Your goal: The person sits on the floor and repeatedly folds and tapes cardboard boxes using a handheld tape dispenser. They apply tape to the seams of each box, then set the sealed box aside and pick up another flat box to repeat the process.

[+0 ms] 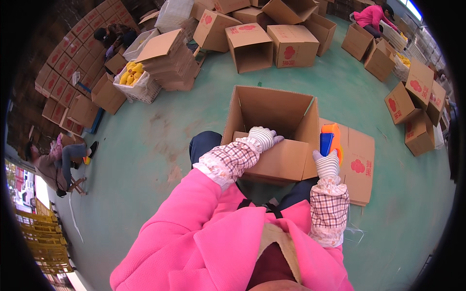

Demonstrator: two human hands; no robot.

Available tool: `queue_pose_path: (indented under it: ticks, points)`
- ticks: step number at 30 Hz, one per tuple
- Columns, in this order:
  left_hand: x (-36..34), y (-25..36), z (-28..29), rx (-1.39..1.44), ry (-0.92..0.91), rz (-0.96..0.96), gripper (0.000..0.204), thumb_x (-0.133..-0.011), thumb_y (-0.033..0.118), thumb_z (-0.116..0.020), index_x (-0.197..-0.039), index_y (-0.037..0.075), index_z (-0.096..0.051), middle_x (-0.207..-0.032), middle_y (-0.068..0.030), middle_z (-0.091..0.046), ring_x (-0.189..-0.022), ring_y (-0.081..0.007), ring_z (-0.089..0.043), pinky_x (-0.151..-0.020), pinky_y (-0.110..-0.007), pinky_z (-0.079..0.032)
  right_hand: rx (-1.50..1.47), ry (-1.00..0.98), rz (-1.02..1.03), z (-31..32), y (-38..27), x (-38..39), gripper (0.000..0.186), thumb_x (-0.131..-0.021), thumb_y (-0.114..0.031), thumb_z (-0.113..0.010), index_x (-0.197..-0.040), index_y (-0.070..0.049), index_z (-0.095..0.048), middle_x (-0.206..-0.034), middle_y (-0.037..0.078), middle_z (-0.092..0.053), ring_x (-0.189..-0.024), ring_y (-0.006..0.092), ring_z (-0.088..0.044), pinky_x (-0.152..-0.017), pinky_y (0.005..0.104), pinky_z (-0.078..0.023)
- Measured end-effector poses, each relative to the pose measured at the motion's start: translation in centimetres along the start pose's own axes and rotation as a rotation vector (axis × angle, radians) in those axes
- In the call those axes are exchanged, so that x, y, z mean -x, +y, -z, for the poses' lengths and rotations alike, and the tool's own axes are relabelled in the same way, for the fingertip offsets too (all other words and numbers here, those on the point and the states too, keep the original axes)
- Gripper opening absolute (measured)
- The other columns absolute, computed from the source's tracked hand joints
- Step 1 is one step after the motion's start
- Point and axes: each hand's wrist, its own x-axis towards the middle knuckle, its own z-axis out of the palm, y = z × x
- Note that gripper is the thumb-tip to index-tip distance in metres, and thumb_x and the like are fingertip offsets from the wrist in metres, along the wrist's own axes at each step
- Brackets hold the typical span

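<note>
An open cardboard box (271, 106) stands in front of me. My left hand (262, 139), in a striped glove, holds the near flap (281, 160) with fingers bent over its top edge. My right hand (327, 165) grips an orange and blue tape dispenser (331, 137) beside the box's right side. Flattened cardboard boxes (358, 186) with red printing lie under and right of the dispenser.
Several boxes (296, 46) lie across the back and right (420, 138). At back left are stacked cardboard sheets (170, 72), a crate of yellow fruit (138, 89) and a wall of boxes (65, 72). Other people work at upper right (369, 17), upper left (116, 34) and left (56, 165).
</note>
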Motion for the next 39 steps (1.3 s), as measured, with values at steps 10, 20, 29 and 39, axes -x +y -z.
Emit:
queue_pose_path:
  ticks: [10,20,29,39]
  points:
    - [-3.0,-1.5,-11.0,-0.041,0.780,-0.189,0.037,-0.076,0.010,-0.062,-0.113,0.010,-0.062,-0.123,-0.0119,-0.061,-0.117,-0.0335,-0.055,-0.096,-0.050,-0.043,-0.002,-0.088,-0.039,0.9,-0.4,0.1,0.093,-0.071,-0.051,-0.074,-0.133,0.012,-0.046,-0.118,0.030,-0.064,-0.112,0.0411,-0.062,-0.094,0.0441,-0.050]
    - [-7.0,3.2,3.4,-0.067,1.094,-0.310,0.051,-0.082,0.017,-0.064,-0.131,0.005,-0.053,-0.140,-0.0163,-0.051,-0.131,-0.0366,-0.046,-0.107,-0.052,-0.036,0.039,-0.127,-0.040,1.8,-1.2,0.8,0.097,-0.074,-0.060,-0.069,-0.138,0.009,-0.043,-0.119,0.027,-0.064,-0.113,0.0387,-0.062,-0.096,0.0447,-0.049]
    - [-3.1,3.5,-0.3,-0.110,0.927,-0.299,0.045,-0.083,0.031,-0.070,-0.119,0.006,-0.060,-0.108,-0.0110,-0.066,-0.099,-0.0315,-0.062,-0.089,-0.047,-0.045,0.000,-0.093,-0.033,1.2,-0.7,0.6,0.098,-0.073,-0.059,-0.070,-0.134,0.014,-0.043,-0.112,0.029,-0.066,-0.106,0.0392,-0.065,-0.092,0.0435,-0.051]
    - [1.3,2.9,-9.1,-0.051,0.559,-0.246,0.063,-0.089,0.039,-0.061,-0.137,0.001,-0.048,-0.145,-0.0213,-0.044,-0.137,-0.0404,-0.037,-0.114,-0.053,-0.026,-0.290,0.019,0.169,-0.7,1.2,-0.8,0.086,-0.068,-0.048,-0.083,-0.122,0.011,-0.054,-0.107,0.021,-0.068,-0.097,0.0283,-0.067,-0.087,0.0381,-0.053]
